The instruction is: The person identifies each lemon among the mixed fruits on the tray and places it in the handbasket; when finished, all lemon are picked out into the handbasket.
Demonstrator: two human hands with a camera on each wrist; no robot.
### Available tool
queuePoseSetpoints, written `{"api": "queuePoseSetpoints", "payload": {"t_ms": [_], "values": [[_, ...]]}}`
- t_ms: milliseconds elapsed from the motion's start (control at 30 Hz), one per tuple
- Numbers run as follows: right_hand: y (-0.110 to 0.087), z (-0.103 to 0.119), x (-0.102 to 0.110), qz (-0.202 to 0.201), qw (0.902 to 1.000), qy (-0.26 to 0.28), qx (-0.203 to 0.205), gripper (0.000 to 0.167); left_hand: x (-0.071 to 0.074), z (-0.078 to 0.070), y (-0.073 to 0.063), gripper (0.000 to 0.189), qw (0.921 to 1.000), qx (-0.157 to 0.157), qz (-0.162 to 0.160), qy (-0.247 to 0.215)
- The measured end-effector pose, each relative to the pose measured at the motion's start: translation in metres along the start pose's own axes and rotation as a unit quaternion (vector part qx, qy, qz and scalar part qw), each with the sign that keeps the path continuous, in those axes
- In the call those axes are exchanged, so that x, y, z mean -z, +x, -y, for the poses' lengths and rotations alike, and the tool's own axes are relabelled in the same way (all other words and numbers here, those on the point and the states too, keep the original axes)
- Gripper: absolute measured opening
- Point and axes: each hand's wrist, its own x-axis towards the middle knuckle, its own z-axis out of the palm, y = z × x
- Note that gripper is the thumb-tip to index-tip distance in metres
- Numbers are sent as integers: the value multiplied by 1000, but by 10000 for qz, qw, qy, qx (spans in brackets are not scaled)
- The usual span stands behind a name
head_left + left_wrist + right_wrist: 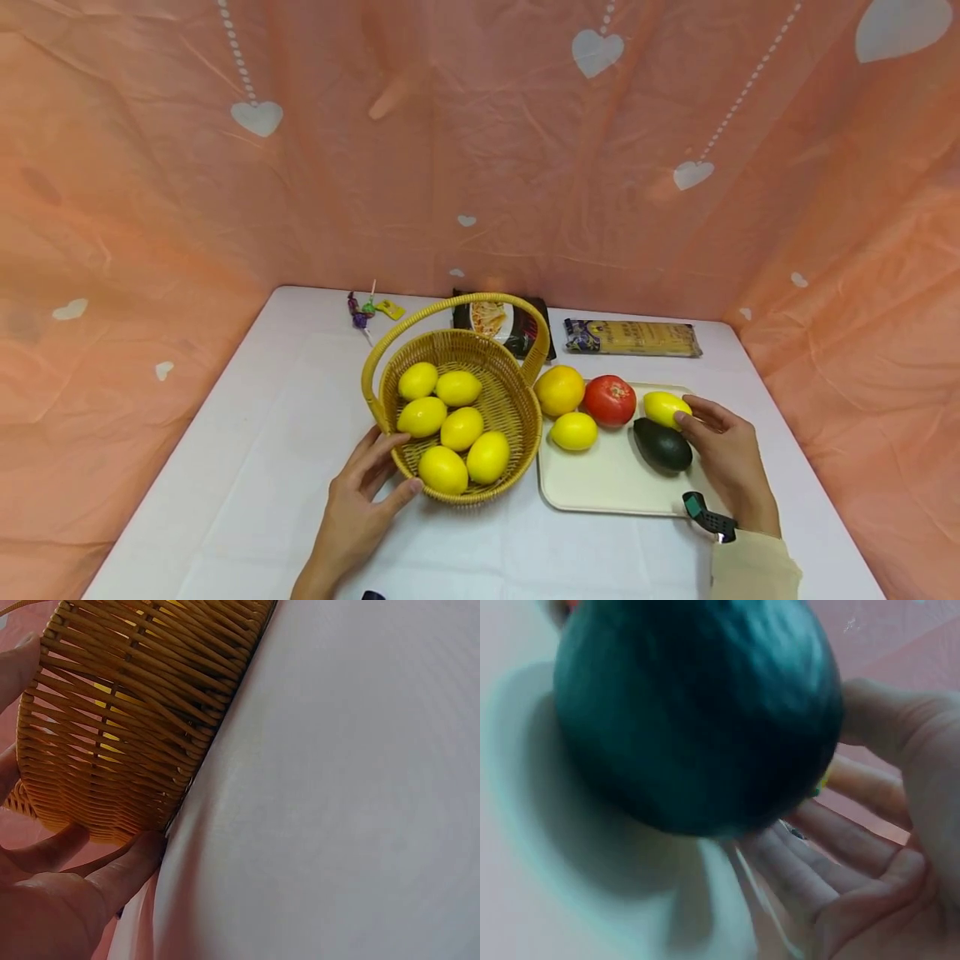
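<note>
A yellow wicker basket [534,417] with a tall arched handle stands left of centre and has several lemons [461,428] in it. My left hand [358,492] holds its near left side, thumb and forefinger at the rim. In the left wrist view, other fingers [124,874] lie along the woven outer wall. On the right, my right hand [726,450] pinches a lemon [664,409] between thumb and fingers at the back right of a cream tray [592,492]. A dark green avocado [663,447] lies just in front of that lemon; it fills much of the right wrist view.
The tray also bears a red tomato [610,401], a second lemon [573,432] and an orange-yellow fruit [559,390]. Behind are a black food packet [517,333], a pack of noodles [633,337] and wrapped lollipops [361,318]. Pink curtains enclose the white table.
</note>
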Motion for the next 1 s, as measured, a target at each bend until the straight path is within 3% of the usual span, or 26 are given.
{"api": "queuePoseSetpoints", "payload": {"t_ms": [167,267,400,533,633,767,1000], "values": [[-17,15,-3,-615,9949,-604,530,62,0,0,-1,57,10000,17,29,-38],[-28,31,-9,-636,9897,-615,1128,54,0,0,-1,57,10000,30,23,-20],[-42,50,-22,108,9821,-273,1859,48,0,1,0,57,10000,32,-2,19],[-53,64,-40,904,9634,-838,2381,44,0,0,0,57,10000,48,-10,22],[-57,69,-56,1466,9487,-954,2633,43,0,0,1,57,10000,45,11,10],[-59,72,-81,2140,9344,-945,2687,41,0,2,0,57,10000,11,22,5],[-60,75,-131,2898,9079,-1557,2598,35,0,2,0,58,10000,8,4,-12]]}}
